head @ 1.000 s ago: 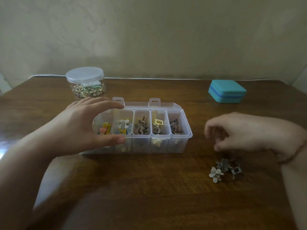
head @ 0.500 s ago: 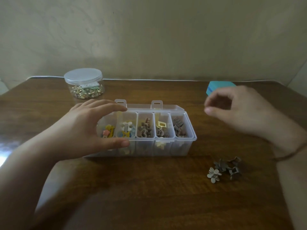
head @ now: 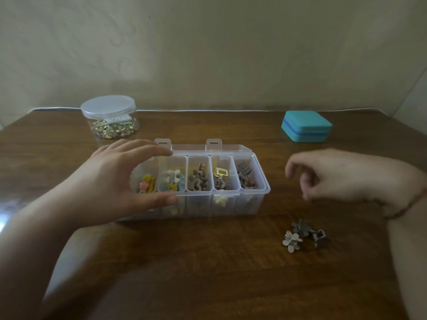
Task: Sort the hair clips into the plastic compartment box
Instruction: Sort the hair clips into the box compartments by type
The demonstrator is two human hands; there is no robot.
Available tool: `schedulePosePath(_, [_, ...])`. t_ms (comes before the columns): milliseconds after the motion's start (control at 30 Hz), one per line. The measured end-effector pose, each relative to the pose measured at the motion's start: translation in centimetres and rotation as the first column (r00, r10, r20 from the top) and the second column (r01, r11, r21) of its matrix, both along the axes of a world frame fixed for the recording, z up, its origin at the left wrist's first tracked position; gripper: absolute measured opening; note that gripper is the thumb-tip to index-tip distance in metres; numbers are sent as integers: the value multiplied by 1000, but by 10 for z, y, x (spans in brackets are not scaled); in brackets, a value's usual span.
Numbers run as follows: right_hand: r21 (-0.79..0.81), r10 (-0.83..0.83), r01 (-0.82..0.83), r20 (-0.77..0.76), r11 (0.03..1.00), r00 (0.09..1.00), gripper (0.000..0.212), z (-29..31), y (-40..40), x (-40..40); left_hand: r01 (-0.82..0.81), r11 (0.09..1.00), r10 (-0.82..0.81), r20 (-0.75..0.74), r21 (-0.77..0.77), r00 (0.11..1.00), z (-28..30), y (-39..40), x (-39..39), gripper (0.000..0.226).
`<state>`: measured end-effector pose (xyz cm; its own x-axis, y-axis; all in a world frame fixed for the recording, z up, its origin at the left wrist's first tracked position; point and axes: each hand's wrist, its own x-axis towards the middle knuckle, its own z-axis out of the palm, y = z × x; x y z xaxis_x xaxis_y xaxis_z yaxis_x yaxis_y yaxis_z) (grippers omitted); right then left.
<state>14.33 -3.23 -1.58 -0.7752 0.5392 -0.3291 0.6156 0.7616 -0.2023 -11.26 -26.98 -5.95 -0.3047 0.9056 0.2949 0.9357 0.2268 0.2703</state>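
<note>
A clear plastic compartment box point(head: 246, 205) with several open compartments lies mid-table, each holding small hair clips. My left hand point(head: 108, 181) grips its left end, thumb on the front wall and fingers over the back rim, hiding part of the leftmost compartment. A small pile of loose grey flower hair clips point(head: 305, 234) lies on the table to the right front of the box, a pale one point(head: 292, 241) at its left. My right hand point(head: 342, 176) hovers above and behind the pile, fingers loosely curled downward, with nothing in it.
A round clear jar point(head: 109, 117) with a lid and gold pieces inside stands at the back left. A shut teal case point(head: 306, 127) sits at the back right. The brown wooden table point(head: 208, 273) meets a wall behind.
My right hand rose from the pile to beside the box's right end, then came back down to the right of the box. My left hand kept hold of the box.
</note>
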Motion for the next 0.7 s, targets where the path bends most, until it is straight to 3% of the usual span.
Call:
schedulePosePath(67, [171, 3, 53, -311, 984, 950, 29, 3, -2, -2, -1, 1000, 2, -10, 10, 1000, 0, 1, 3, 89])
schedulePosePath(100, [203, 31, 82, -501, 976, 865, 26, 2, -4, -4, -1, 1000, 1, -15, 14, 1000, 0, 2, 5, 90])
schedulePosePath(167, [113, 53, 60, -792, 992, 609, 22, 0, -14, -12, 0, 1000, 1, -22, 20, 1000, -1, 2, 7, 90])
schedulePosePath(233, [-26, 13, -87, -906, 996, 424, 21, -3, -31, -23, 2, 1000, -1, -19, 26, 1000, -2, 3, 9, 90])
schedulePosePath(267, [-56, 8, -144, -914, 988, 406, 22, -6, -39, -29, 4, 1000, -3, -16, 29, 1000, -2, 3, 9, 90])
schedulePosePath(400, [85, 144, -121, -754, 989, 641, 21, -17, -53, -37, 10, 1000, -10, -5, 27, 1000, -2, 4, 11, 91])
schedulePosePath(500, [161, 156, -50, -761, 986, 630, 16, -8, -44, -29, -1, 1000, 1, 0, 17, 1000, -1, 3, 11, 92])
schedulePosePath(567, [174, 150, -38, -694, 984, 704, 16, 1, -33, -20, -10, 1000, 10, 6, 17, 1000, -1, 3, 12, 93])
schedulePosePath(633, [160, 148, -79, -485, 984, 862, 16, 6, -22, -10, -24, 999, 23, 33, 28, 999, 0, 4, 13, 96])
schedulePosePath(700, [46, 143, -138, -139, 989, 980, 15, 8, -16, -4, -45, 998, 43, 60, 32, 997, 1, 4, 13, 99])
